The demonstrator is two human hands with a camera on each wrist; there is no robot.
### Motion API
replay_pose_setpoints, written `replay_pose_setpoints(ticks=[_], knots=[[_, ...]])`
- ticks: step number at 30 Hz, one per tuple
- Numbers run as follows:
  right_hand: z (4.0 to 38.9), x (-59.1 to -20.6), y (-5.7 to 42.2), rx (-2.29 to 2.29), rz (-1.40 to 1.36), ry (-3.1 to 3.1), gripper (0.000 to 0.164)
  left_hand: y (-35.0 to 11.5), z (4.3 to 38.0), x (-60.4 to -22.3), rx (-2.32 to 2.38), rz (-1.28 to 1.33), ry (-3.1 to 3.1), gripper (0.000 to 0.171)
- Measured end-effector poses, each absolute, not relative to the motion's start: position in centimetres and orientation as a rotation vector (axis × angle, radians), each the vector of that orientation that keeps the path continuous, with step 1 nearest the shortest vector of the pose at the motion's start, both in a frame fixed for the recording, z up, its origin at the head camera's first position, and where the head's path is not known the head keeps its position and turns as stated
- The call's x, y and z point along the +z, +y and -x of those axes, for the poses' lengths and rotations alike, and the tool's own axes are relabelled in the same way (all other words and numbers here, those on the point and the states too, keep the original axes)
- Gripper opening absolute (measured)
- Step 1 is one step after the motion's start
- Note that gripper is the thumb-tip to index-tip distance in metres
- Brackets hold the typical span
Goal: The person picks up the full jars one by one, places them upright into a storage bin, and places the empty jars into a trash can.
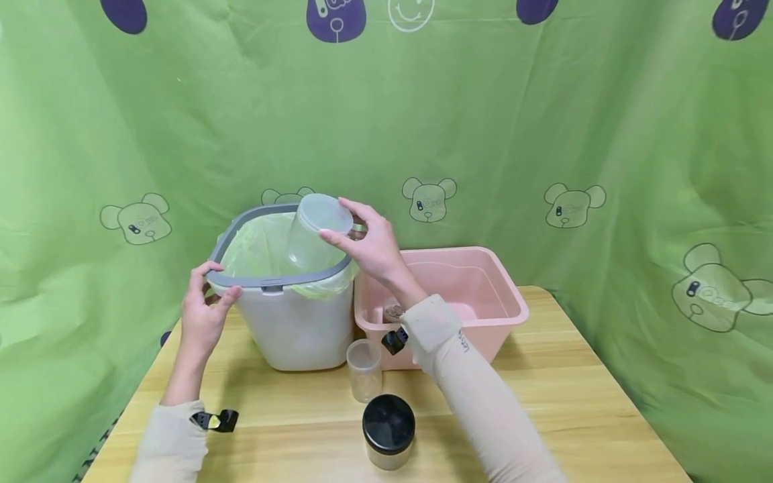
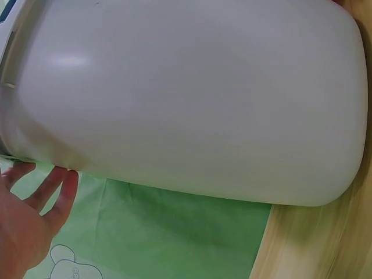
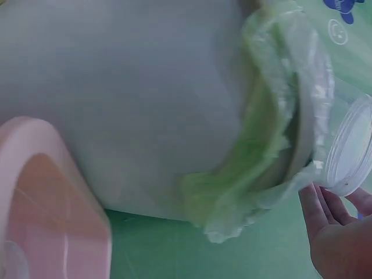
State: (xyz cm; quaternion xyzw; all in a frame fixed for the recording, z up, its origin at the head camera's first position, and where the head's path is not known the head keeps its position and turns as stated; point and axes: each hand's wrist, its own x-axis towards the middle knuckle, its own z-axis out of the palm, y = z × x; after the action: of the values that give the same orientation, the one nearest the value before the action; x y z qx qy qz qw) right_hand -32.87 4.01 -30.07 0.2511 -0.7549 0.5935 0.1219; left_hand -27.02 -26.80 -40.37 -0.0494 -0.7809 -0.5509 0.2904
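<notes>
A clear plastic jar with a pale translucent lid (image 1: 326,213) is tilted over the mouth of a grey-white trash bin (image 1: 296,329). My right hand (image 1: 376,247) holds the jar by its lid end, thumb and fingers on either side. In the right wrist view the jar (image 3: 351,145) sits beside the bin's edge, fingers (image 3: 328,209) against it. My left hand (image 1: 204,312) grips the bin's grey rim at its front left corner; the left wrist view shows those fingertips (image 2: 68,185) against the bin's side. A light green bag (image 1: 256,245) lines the bin and folds over its rim.
A pink tub (image 1: 518,308) stands against the bin's right side, with a small brownish thing (image 1: 394,312) inside, partly hidden. In front are a small clear cup (image 1: 365,376) and a black-lidded jar (image 1: 388,424) on the wooden table (image 1: 580,382). A green curtain (image 1: 483,121) hangs behind.
</notes>
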Motion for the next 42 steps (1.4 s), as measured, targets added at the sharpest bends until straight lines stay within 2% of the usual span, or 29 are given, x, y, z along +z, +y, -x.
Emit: replay_pose_setpoints(ticks=[16,42], knots=[[34.2,-33.3,3.3,1.448,-0.750,-2.400,0.080,-26.7,26.7,-40.6,-1.469,0.108,-2.068,0.053],[34.4,-33.5,3.8,1.307,-0.784,-2.489,0.078,-26.1,26.9,-40.8,-1.477,0.117,-2.049,0.054]])
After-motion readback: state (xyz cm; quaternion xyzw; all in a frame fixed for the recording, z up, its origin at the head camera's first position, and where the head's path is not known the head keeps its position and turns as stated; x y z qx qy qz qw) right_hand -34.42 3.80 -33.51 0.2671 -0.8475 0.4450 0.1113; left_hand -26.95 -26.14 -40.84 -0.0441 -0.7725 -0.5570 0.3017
